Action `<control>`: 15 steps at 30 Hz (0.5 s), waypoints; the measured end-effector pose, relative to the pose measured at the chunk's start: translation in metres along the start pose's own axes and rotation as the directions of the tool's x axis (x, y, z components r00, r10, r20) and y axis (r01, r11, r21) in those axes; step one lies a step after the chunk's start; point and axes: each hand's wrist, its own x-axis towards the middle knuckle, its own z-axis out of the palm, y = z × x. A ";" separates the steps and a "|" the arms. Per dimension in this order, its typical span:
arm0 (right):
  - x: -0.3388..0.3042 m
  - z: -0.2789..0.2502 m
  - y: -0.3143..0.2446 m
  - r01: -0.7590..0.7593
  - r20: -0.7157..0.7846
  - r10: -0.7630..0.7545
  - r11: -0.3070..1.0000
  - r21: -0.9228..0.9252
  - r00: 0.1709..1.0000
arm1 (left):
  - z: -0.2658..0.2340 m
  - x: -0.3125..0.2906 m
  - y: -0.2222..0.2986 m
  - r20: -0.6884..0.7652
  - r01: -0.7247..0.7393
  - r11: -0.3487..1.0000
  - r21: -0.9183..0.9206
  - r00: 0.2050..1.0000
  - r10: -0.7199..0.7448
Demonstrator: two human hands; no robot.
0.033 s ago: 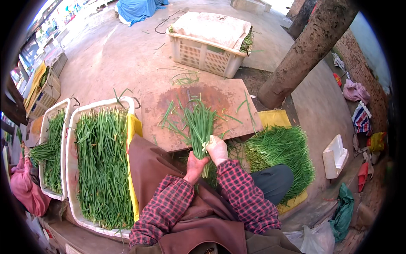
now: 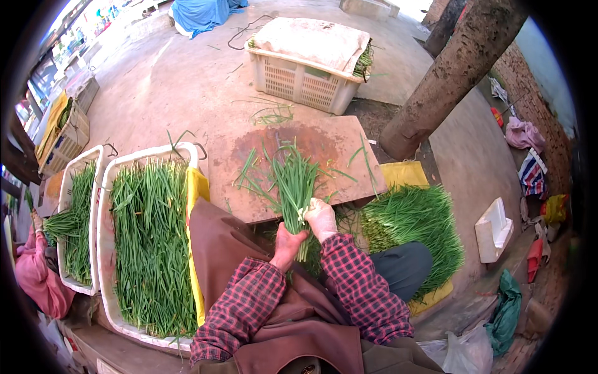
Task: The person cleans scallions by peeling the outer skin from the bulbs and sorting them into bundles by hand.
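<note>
My left hand [image 2: 288, 240] and my right hand [image 2: 321, 216] both grip the lower end of a bunch of long green chives [image 2: 294, 181]. The bunch stands upright, and its leaves fan out over a brown, stained board [image 2: 293, 140]. The right hand looks pale, perhaps gloved. A few loose leaves lie on the board around the bunch. Red checked sleeves and a brown apron [image 2: 237, 243] cover my arms and lap.
A white tray [image 2: 143, 154] packed with chives lies at my left, with a second tray [image 2: 78, 163] beyond it. A chive pile [image 2: 414, 224] rests on yellow sheeting at right. A covered plastic crate [image 2: 305, 81], a tree trunk [image 2: 455, 68] and a person's pink sleeve [image 2: 40, 277] are nearby.
</note>
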 end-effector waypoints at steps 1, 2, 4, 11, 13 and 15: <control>0.007 0.004 0.011 -0.003 0.012 0.003 1.000 0.026 1.000 | 0.000 -0.001 0.003 0.005 0.017 1.000 0.003 1.000 -0.017; 0.010 0.005 0.014 -0.006 0.025 0.005 0.999 0.050 1.000 | 0.000 -0.002 0.005 0.009 0.035 0.999 0.003 0.999 -0.035; 0.008 0.010 0.020 0.037 0.058 -0.036 0.999 -0.014 0.998 | 0.002 -0.002 -0.001 -0.009 -0.016 0.996 0.084 1.000 0.016; -0.013 0.002 -0.046 -0.070 0.120 0.116 0.941 -0.331 0.986 | -0.003 -0.009 0.011 -0.081 0.002 0.930 0.367 0.996 0.030; -0.014 0.000 -0.049 -0.062 0.159 0.125 0.933 -0.354 0.979 | -0.003 -0.009 0.011 -0.073 0.027 0.940 0.339 0.997 -0.002; -0.012 0.003 -0.035 -0.037 0.187 0.088 0.965 -0.258 0.979 | -0.004 -0.008 0.008 -0.057 0.021 0.954 0.298 0.998 -0.005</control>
